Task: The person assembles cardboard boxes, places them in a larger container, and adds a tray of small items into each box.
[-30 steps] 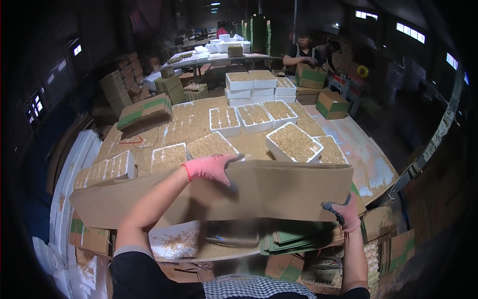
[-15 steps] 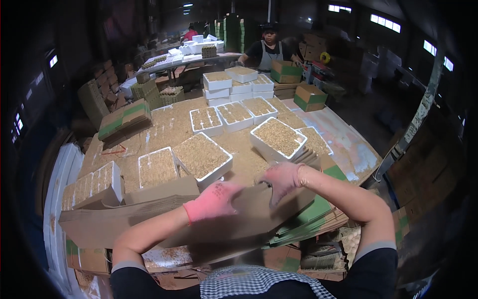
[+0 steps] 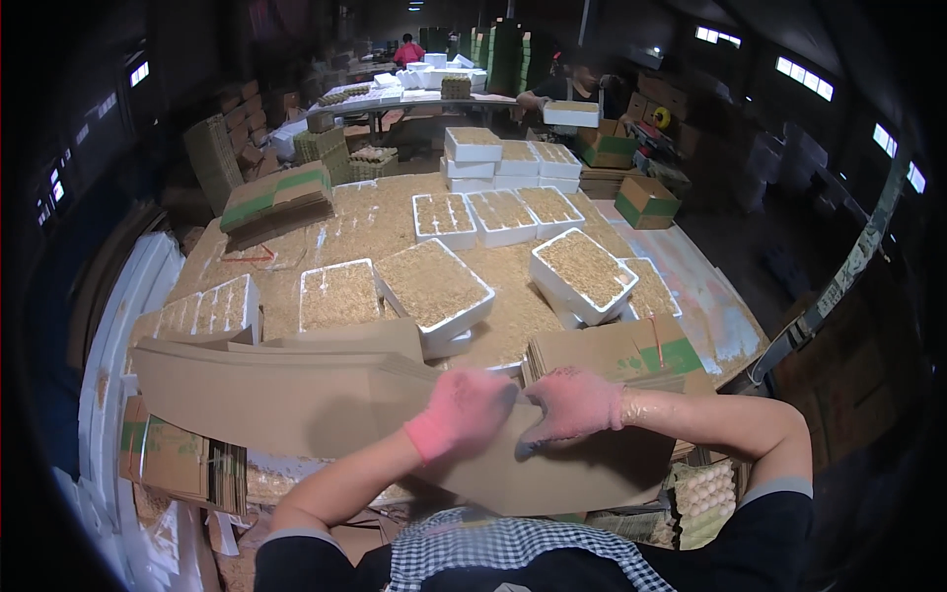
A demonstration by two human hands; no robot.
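Observation:
A long brown cardboard sheet (image 3: 276,395), apparently a flattened carton, stands tilted across the near side of the table. My left hand (image 3: 462,412), in a pink glove with dark fingertips, is closed on its upper edge near the middle. Just beside it, my right hand (image 3: 572,407) in a matching glove grips the same edge, thumb on the near face. The fingers behind the sheet are hidden. Beyond my right hand lies a stack of flat cartons (image 3: 612,350) with green bands.
White foam boxes (image 3: 434,286) full of tan husk-like filling stand on the husk-strewn table (image 3: 365,212). More foam boxes (image 3: 473,148) are stacked at the far side. A co-worker (image 3: 587,89) stands beyond them, and a metal post (image 3: 838,271) rises at the right.
My hands have come closer together, and the cardboard sheet has shifted and turned, uncovering the carton stack at right. The co-worker has lifted a white foam box. My view has tipped slightly.

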